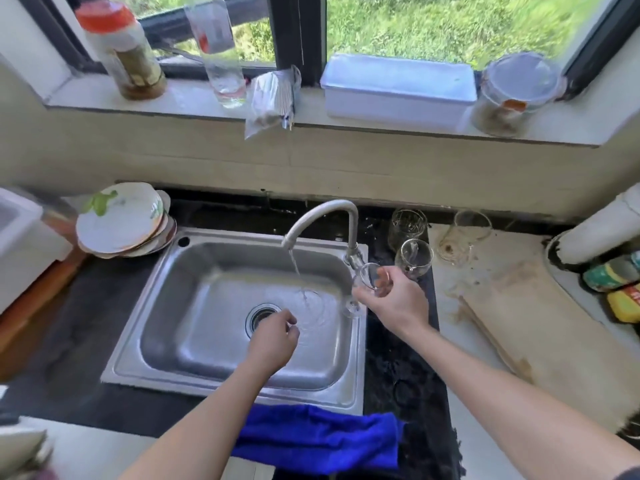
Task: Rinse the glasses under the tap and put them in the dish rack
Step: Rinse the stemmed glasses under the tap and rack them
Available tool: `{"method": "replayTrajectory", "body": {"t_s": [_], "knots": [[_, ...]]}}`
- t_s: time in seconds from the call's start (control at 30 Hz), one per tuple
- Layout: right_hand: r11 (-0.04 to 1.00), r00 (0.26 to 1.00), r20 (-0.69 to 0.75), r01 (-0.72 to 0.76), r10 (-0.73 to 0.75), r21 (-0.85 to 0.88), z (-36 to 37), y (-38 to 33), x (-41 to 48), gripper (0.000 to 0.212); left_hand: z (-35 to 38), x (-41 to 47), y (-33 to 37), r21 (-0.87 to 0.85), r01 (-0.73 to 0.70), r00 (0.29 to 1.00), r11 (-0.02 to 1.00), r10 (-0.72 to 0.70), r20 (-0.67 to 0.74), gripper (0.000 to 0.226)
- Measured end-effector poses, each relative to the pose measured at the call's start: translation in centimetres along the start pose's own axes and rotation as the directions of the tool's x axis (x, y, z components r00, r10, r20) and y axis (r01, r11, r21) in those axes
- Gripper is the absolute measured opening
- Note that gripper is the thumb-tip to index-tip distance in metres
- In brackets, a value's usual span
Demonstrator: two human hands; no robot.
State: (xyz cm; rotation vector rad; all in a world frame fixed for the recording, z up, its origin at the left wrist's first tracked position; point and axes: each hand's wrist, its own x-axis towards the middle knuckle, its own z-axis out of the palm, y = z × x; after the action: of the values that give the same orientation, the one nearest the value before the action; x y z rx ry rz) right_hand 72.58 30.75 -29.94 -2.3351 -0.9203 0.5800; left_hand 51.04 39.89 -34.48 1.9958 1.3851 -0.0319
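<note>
Water runs from the curved tap [323, 216] into the steel sink [194, 296]. My right hand [394, 299] grips a clear stemmed glass [365, 275] at the sink's right rim, tipped on its side, with its foot toward the basin. My left hand [273, 337] hovers over the basin near the drain [261, 315], fingers loosely curled and holding nothing. Three more glasses stand on the counter right of the tap: one [414, 254] just behind my right hand, one [407, 225] further back, and one [465, 233] on the pale worktop.
A stack of plates [121, 223] sits left of the sink. A blue cloth [318, 438] hangs over the front counter edge. A wooden board [540, 327] lies at the right. Bottles and containers line the windowsill [194, 98]. No dish rack is clearly in view.
</note>
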Motion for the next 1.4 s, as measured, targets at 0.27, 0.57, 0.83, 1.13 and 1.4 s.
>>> {"method": "replayTrajectory", "body": {"t_s": [0.27,0.57,0.83,1.13,1.4], "knots": [[0.927,0.922,0.385,-0.187,0.052,0.324,6.6,-6.7,1.9,0.07,-1.8,1.6,-3.6,-0.591,0.457,0.889,0.665,-0.371,0.269,0.013],[0.82,0.868,0.433,-0.423,0.244,0.386,12.7,-10.7,2.1,0.043,-3.4,5.9,-7.6,-0.818,0.533,0.831,0.215,-0.314,0.459,0.022],[0.838,0.896,0.374,-0.385,0.24,0.387,12.0,-11.4,2.5,0.053,-3.9,8.7,-8.2,-0.744,0.595,0.803,0.303,-0.2,0.561,0.01],[0.822,0.912,0.391,-0.315,0.124,0.475,9.9,-11.0,3.9,0.048,-4.1,9.3,-6.9,-0.706,0.651,0.754,0.277,-0.129,0.645,0.008],[0.87,0.881,0.472,-0.216,-0.022,0.443,9.3,-11.2,4.3,0.054,-4.8,9.6,-6.7,-0.691,0.662,0.746,0.289,-0.173,0.643,0.016]]}}
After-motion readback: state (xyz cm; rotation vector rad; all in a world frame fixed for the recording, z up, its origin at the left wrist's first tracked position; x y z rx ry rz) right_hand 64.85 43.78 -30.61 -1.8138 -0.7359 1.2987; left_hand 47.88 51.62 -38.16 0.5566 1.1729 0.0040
